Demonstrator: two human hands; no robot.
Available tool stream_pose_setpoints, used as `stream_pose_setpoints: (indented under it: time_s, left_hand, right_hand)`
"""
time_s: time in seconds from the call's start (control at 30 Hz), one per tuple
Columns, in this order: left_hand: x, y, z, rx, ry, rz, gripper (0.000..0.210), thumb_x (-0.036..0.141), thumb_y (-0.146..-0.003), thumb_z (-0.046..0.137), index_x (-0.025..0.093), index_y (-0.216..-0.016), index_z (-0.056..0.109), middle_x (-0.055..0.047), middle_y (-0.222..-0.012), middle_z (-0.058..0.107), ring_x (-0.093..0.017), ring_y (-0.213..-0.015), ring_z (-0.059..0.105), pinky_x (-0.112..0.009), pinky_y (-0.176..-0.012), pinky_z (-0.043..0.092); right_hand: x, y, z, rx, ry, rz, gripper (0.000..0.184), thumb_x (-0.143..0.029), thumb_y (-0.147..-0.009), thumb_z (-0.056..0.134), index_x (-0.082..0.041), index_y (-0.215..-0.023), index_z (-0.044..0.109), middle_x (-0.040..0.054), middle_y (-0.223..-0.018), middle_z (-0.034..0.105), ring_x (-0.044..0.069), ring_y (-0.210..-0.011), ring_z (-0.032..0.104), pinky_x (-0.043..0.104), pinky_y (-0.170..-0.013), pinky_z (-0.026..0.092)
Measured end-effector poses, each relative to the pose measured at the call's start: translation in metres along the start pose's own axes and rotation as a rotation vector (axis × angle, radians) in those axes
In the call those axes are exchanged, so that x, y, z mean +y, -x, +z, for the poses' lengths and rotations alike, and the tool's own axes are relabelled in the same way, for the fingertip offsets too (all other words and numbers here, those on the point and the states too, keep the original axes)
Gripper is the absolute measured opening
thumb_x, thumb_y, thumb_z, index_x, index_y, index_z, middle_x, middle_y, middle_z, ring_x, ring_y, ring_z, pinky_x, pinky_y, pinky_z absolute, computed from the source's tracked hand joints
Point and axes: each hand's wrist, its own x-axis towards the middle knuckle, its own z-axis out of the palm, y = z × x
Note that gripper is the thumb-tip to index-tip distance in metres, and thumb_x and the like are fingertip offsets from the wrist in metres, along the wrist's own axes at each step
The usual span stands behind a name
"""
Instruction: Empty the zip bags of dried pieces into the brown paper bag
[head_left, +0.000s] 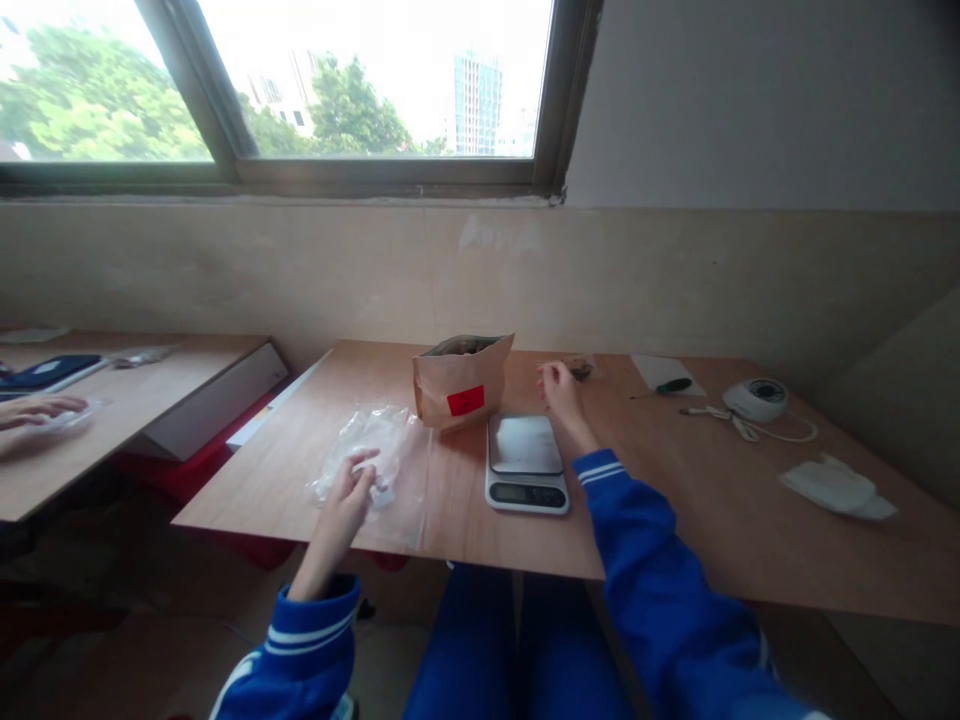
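Observation:
My left hand is over a pile of clear plastic bags, its fingers loosely bent and apart with nothing seen between them. Whether it touches the plastic I cannot tell. My right hand is past the far right corner of a white kitchen scale, its fingertips pressed together; what they hold is too small to make out. Just beside those fingers lies a small clear packet with dark contents. A brown paper bag with a red label stands upright with its top open, behind the scale and left of it.
On the right lie a green-handled screwdriver on white paper, a white dome camera with its cable, and a folded white cloth-like item. Another person's hand rests on a separate table at left.

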Motion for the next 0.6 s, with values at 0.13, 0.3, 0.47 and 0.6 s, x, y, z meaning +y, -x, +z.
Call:
stream_pose_setpoints:
  time_s: [0.13, 0.3, 0.47, 0.6]
  left_hand:
    - [0.014, -0.026, -0.047, 0.197, -0.102, 0.029, 0.048, 0.041, -0.069, 0.060, 0.019, -0.111, 0.055, 0.005, -0.059, 0.051, -0.007, -0.038, 0.039, -0.017, -0.034, 0.028]
    - [0.044, -0.060, -0.070, 0.258, -0.006, 0.061, 0.044, 0.036, -0.068, 0.061, 0.023, -0.110, 0.058, 0.004, -0.072, 0.053, -0.006, -0.046, 0.044, -0.016, -0.039, 0.033]
    - [0.043, -0.093, -0.068, 0.201, -0.074, 0.050, 0.041, 0.039, -0.069, 0.062, 0.023, -0.107, 0.060, 0.002, -0.073, 0.055, -0.008, -0.050, 0.047, -0.016, -0.042, 0.034]
    - [0.011, -0.111, -0.060, 0.061, -0.392, 0.055, 0.043, 0.042, -0.071, 0.054, 0.018, -0.105, 0.062, 0.002, -0.062, 0.054, -0.011, -0.045, 0.044, -0.021, -0.042, 0.032]
  right_hand:
    - [0.050, -0.044, -0.003, -0.024, 0.158, -0.015, 0.030, -0.032, -0.083, 0.046, -0.011, -0.101, 0.059, 0.0204, -0.106, 0.063, 0.030, -0.104, 0.057, 0.045, -0.090, 0.043]
    - [0.092, -0.066, 0.000, -0.075, 0.351, 0.054, 0.054, -0.023, -0.077, 0.054, -0.008, -0.128, 0.047, 0.0252, -0.137, 0.042, 0.038, -0.129, 0.035, 0.054, -0.103, 0.027]
    - [0.116, -0.075, 0.002, -0.149, 0.493, 0.041, 0.058, -0.024, -0.077, 0.057, -0.015, -0.133, 0.046, 0.0206, -0.140, 0.038, 0.039, -0.126, 0.035, 0.055, -0.101, 0.028]
    - [0.117, -0.075, 0.003, -0.142, 0.592, -0.011, 0.037, -0.024, -0.080, 0.055, -0.016, -0.116, 0.060, 0.0193, -0.132, 0.044, 0.037, -0.117, 0.040, 0.052, -0.096, 0.032]
